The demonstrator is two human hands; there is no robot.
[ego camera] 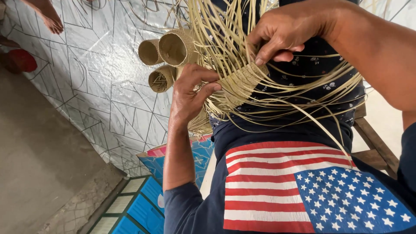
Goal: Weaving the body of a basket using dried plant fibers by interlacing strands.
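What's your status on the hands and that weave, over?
Left hand pinching the woven strip from below. Right hand gripping it from above. Loose straw strands fan out all around; three woven tubes sit just beyond the left hand.

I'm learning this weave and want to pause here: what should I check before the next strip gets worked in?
1. Left hand grips the woven band: ok.
2. Right hand pinches a strip at the band's edge: ok.
3. Loose strips free of tangles: not ok, they cross and loop over the lap.
4. Band's rows tight and even: cannot tell, fingers hide much of it.
5. Finished tubes out of the way: ok, they lie beyond the left hand.
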